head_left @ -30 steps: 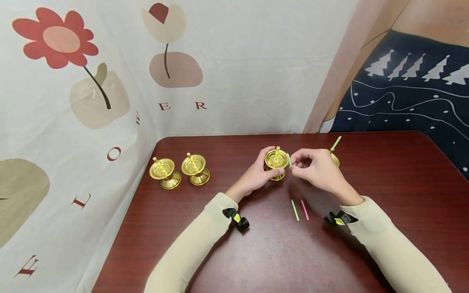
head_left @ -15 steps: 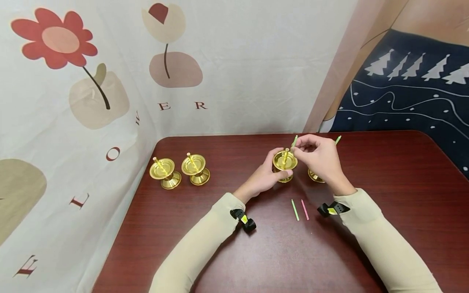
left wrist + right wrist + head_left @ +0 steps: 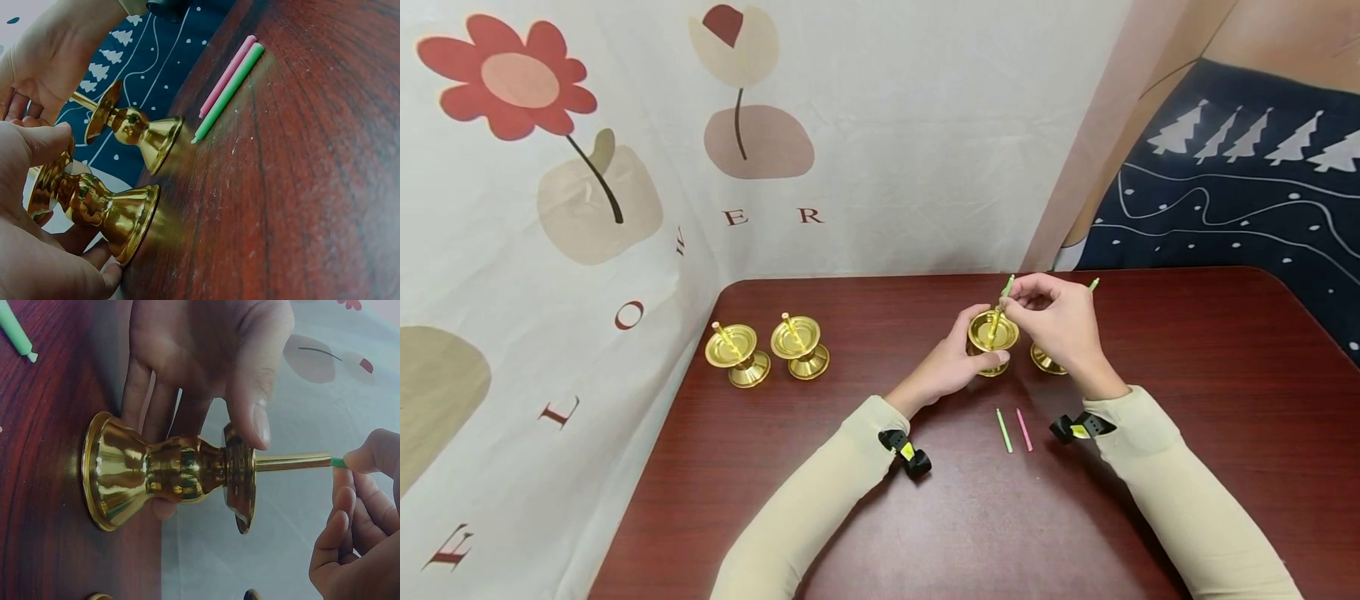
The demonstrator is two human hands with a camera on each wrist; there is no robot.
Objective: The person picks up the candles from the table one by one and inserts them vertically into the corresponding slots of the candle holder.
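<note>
Pinched grip of the right hand (image 3: 1056, 323) holds a green candle (image 3: 338, 462) at the mouth of a gold candle holder's (image 3: 181, 472) tube (image 3: 290, 462); the left hand (image 3: 953, 360) clasps that holder. Seating seems unfinished. A second holder (image 3: 1047, 359), partly hidden, appears already filled. The far-left holder (image 3: 737, 354) and its neighbour (image 3: 801, 343) stand bare; a spare green candle (image 3: 1004, 431) and a pink candle (image 3: 1024, 429) lie on the surface (image 3: 985, 517).
</note>
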